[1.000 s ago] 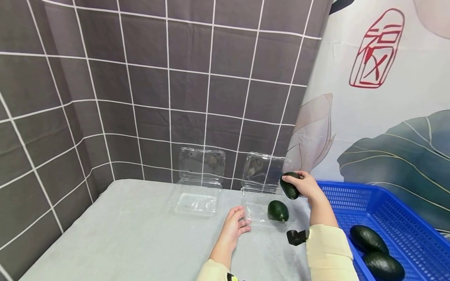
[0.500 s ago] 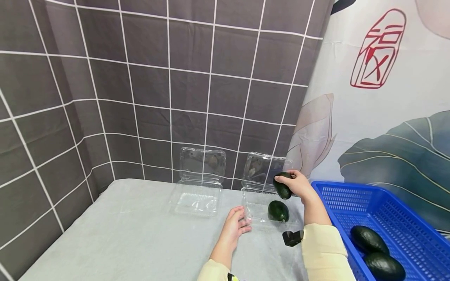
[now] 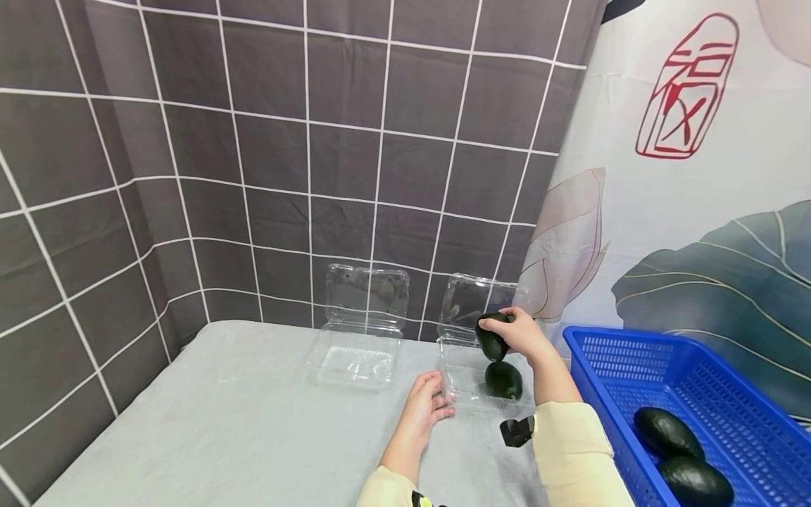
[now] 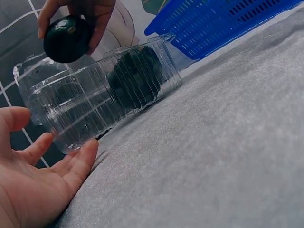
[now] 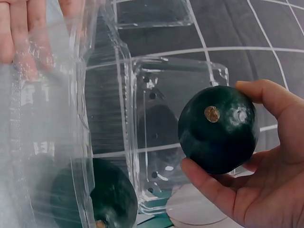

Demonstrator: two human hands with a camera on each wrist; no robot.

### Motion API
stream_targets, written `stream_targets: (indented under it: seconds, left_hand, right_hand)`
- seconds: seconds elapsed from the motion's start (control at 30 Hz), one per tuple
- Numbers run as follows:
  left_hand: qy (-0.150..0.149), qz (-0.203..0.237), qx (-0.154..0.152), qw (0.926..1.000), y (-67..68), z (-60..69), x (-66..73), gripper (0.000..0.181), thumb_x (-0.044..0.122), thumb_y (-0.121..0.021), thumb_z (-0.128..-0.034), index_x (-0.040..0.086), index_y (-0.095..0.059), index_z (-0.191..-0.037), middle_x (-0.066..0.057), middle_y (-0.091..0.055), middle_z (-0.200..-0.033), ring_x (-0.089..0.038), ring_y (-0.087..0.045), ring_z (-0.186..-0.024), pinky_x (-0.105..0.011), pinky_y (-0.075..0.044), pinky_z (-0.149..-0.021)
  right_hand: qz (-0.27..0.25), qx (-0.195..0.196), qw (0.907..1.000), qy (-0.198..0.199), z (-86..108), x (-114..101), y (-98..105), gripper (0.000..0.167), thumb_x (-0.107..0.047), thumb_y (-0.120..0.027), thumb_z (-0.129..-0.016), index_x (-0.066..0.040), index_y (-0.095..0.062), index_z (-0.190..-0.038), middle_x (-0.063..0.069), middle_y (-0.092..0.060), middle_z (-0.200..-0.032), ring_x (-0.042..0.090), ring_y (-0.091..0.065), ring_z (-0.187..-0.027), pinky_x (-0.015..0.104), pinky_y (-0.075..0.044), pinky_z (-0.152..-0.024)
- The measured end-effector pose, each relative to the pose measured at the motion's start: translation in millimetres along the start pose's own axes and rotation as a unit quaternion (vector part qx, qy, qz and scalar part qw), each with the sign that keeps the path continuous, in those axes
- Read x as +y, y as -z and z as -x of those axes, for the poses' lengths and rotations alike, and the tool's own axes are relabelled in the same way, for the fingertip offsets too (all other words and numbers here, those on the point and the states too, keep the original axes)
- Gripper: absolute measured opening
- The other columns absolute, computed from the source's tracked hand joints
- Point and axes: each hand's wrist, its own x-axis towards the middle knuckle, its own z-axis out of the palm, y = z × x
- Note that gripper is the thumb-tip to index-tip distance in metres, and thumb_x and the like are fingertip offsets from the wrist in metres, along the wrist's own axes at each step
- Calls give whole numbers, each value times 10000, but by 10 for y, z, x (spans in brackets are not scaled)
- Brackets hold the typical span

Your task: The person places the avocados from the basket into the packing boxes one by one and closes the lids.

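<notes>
My right hand (image 3: 521, 332) grips a dark green avocado (image 5: 218, 129) by its sides, above the right clear plastic clamshell box (image 3: 461, 373). That box stands with its lid (image 3: 472, 299) raised at the back. Inside its right part lies another avocado (image 3: 503, 380), seen through the ribbed wall in the left wrist view. The held avocado is above the wall there, apart from the box floor. Along the box's left side, my left hand (image 3: 423, 405) has its fingers extended, fingertips against the plastic wall (image 4: 76, 135) at the bottom.
A second clear clamshell box (image 3: 355, 359) stands to the left, lid up, with no fruit in it. At the right, a blue plastic basket (image 3: 633, 352) contains two avocados, one (image 3: 668, 433) behind the other (image 3: 697, 482). Grey gridded cloth (image 3: 253, 141) hangs behind the white-covered table (image 3: 253, 422).
My right hand has carried the avocado leftward from the box's right edge to over its back middle. The left hand stays at the box's side, and the lying avocado keeps its place.
</notes>
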Motion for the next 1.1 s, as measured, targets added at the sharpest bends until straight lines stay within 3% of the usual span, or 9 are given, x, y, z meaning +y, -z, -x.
stream_targets:
  seconds: [0.37, 0.63, 0.83, 1.1]
  left_hand:
    - [33, -16, 6, 10000, 1, -19, -9, 461, 271, -442, -965, -75, -358, -1258, -256, -486, -1152, -173, -587, -810, -352, -524, -723]
    - [51, 48, 87, 9999, 10, -28, -22, 439, 255, -481, -945, -59, -391, -1238, -217, -504, -1105, -169, -554, -823, -377, -496, -805]
    - [83, 67, 85, 9999, 16, -22, -17, 413, 254, -485, -944, -40, -402, -1221, -165, -508, -1048, -159, -535, -805, -356, -498, -775]
    - [92, 103, 67, 9999, 17, -14, -11, 390, 236, -479, -945, -41, -402, -1208, -75, -513, -948, -136, -529, -772, -322, -499, -733]
  right_hand:
    - [660, -91, 9977, 100, -22, 24, -139, 660, -364, -646, -820, 61, -409, -1266, 280, -494, -1186, 339, -529, -1002, 427, -455, -839]
    - [910, -102, 9957, 107, -37, 82, -322, 643, -354, -672, -785, 63, -450, -1222, 264, -537, -1129, 329, -540, -947, 418, -471, -775]
    - [1363, -128, 9904, 171, -41, 105, -448, 618, -356, -680, -763, 59, -495, -1182, 249, -565, -1115, 342, -536, -992, 448, -448, -831]
    - [1560, -382, 9868, 191, -27, 87, -581, 561, -319, -703, -740, 59, -535, -1119, 193, -602, -989, 266, -572, -810, 362, -487, -674]
